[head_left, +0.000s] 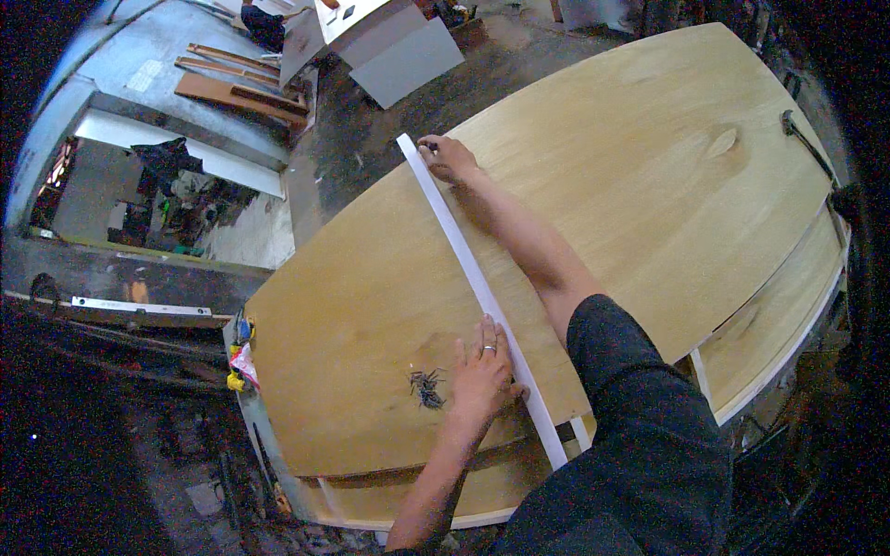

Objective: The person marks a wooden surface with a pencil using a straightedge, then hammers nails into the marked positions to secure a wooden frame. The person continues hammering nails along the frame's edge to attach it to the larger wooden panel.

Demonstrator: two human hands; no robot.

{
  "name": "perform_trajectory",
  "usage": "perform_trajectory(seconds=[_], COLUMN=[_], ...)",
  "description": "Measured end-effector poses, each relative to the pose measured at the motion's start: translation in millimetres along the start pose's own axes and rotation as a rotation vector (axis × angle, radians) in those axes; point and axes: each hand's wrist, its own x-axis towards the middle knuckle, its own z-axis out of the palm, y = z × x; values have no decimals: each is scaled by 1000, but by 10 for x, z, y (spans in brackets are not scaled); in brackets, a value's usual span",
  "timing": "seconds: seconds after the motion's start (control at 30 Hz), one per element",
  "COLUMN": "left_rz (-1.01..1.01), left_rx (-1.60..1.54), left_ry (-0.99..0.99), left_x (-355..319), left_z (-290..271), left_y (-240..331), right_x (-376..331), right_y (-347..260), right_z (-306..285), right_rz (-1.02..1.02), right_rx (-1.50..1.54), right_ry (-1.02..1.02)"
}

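Note:
A long white straight strip (458, 243) lies across a large pale plywood sheet (352, 315), running from the far edge to the near edge. My left hand (482, 372), a ring on one finger, rests on the sheet with its fingers stretched out against the strip's left side. The thumb reaches onto the strip. Up by the strip's far end, my right hand (450, 161) is closed, its fingers around a small dark thing too little seen to name. Left of my left hand sits a small pile of dark nails (426, 389).
A hammer (805, 141) lies at the sheet's right edge. Yellow-and-blue items (243, 357) hang by the left edge. Further left are a spirit level (141, 306) and an opening in a wall. Wooden boards (239, 91) and a grey panel (406, 65) stand beyond.

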Motion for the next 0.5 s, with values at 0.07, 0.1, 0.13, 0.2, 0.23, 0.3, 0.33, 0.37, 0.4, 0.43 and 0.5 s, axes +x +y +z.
perform_trajectory(seconds=[0.07, 0.1, 0.13, 0.2, 0.23, 0.3, 0.33, 0.37, 0.4, 0.43, 0.5], left_rz=[-14, -34, -55, -63, -70, -70, -70, -71, -66, -60, -52], left_rx=[-50, -87, -148, -132, -113, -77, -72, -71, -37, -5, 35], left_ry=[-1, -39, -119, -91, -95, -59, -66, -72, -93, -98, -89], left_x=[-11, 41, 68, 57, 62, 57, 54, 45, 40, 47, 37], left_z=[-45, -64, -63, -77, -75, -78, -77, -67, -58, -51, -28], left_y=[18, 6, 33, 44, 59, 71, 76, 81, 78, 72, 70], right_x=[78, 65, -41, -361, -559, -1290, -1785, -2319, -2889, -3470, -4595], right_y=[-8, 4, 5, -32, -64, -119, -166, -215, -287, -394, -675], right_z=[-17, -54, -44, -152, -263, -530, -670, -832, -1015, -1188, -1614], right_rz=[-14, 2, -67, -99, -57, -71, -76, -6, -31, -44, 57], right_rx=[-46, -24, -174, -186, -236, -145, -105, -105, -71, 11, -41], right_ry=[-101, -139, -76, -104, -141, -133, -130, -157, -136, -95, -210])
